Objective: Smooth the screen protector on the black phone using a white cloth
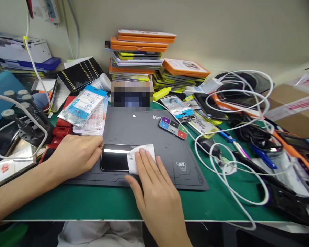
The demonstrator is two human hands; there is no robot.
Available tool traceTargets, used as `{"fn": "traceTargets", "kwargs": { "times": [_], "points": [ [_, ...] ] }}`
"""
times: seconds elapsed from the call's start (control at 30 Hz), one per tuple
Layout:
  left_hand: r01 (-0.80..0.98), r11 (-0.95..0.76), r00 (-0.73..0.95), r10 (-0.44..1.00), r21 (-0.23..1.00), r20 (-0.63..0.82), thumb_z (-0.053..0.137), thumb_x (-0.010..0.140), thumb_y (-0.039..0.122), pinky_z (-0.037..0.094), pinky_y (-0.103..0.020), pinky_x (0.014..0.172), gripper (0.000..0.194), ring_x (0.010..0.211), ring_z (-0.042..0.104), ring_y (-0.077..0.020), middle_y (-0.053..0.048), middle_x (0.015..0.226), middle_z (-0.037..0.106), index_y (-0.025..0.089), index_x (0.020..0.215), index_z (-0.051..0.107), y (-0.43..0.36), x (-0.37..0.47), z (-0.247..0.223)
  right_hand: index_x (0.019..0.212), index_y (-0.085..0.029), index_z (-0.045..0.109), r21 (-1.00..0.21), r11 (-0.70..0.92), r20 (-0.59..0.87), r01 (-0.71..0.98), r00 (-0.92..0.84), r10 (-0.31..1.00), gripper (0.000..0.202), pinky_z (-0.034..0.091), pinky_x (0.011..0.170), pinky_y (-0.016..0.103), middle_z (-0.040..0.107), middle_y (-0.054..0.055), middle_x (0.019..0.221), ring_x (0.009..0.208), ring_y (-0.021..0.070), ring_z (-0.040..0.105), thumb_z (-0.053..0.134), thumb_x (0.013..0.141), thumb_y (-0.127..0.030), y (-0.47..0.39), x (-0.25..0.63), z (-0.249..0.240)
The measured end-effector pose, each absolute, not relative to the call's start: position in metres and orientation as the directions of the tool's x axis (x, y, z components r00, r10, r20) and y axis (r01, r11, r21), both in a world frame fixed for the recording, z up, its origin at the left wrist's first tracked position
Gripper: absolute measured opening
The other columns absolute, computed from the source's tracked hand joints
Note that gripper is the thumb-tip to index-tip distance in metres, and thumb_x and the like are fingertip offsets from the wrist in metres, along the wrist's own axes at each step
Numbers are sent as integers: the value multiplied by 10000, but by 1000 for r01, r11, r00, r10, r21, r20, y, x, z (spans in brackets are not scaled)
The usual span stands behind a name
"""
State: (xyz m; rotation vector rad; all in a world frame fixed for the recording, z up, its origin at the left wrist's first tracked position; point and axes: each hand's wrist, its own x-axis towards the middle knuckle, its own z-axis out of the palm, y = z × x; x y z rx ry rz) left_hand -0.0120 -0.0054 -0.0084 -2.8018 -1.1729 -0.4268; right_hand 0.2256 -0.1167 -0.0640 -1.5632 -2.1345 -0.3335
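A black smartphone (pixel 114 161) lies screen up on the dark grey mat (pixel 144 127), with a bright streak of light reflected along its upper part. My right hand (pixel 158 188) presses a white wipe (pixel 132 159) onto the phone's right end, its fingers stretched forward over it. The wipe and the hand hide that end of the phone. At the phone's left end, my left hand (pixel 77 152) is closed, its knuckles against the edge. Whatever its curled fingers grip is hidden.
A small card with coloured panels (pixel 173 127) lies on the mat. White cable (pixel 237 192) loops across the right side among tools and packets. Orange and yellow boxes (pixel 141 44) are stacked behind. Plastic packets (pixel 84 103) and a red holder (pixel 59 132) are at left.
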Motion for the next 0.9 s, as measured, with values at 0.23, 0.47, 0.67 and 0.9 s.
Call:
{"fn": "traceTargets", "kwargs": {
  "times": [0.23, 0.47, 0.67, 0.9],
  "points": [
    [725, -688, 659, 705, 30, 263, 386, 995, 173, 276, -328, 558, 241, 574, 639, -185, 23, 683, 684, 228, 816, 538, -5, -11, -9, 1540, -13, 543, -94, 270, 534, 958, -180, 826, 606, 401, 1289, 442, 588, 177, 1590, 1497, 287, 560, 508, 1133, -459, -119, 223, -69],
    [709, -704, 668, 687, 32, 286, 396, 993, 168, 276, -326, 559, 242, 575, 622, -176, 21, 674, 668, 227, 801, 531, -6, -10, -10, 1533, -24, 557, -121, 294, 526, 948, -190, 829, 562, 404, 1302, 446, 597, 155, 1584, 1497, 272, 563, 515, 1137, -420, -122, 224, -68],
    [705, -708, 669, 682, 37, 296, 403, 988, 161, 292, -321, 568, 229, 589, 637, -178, 16, 699, 694, 223, 818, 543, -4, -11, -10, 1539, -27, 548, -183, 316, 483, 931, -195, 854, 592, 489, 1251, 522, 588, 152, 1589, 1485, 310, 577, 486, 1139, -459, -92, 222, -61],
    [722, -692, 661, 699, 24, 271, 398, 996, 179, 255, -326, 548, 249, 557, 633, -177, 31, 663, 669, 225, 794, 537, -8, -10, -9, 1543, -14, 544, -141, 394, 488, 908, -282, 826, 618, 341, 1335, 420, 544, 154, 1633, 1550, 274, 498, 520, 1126, -469, -134, 225, -63]
  ]
}}
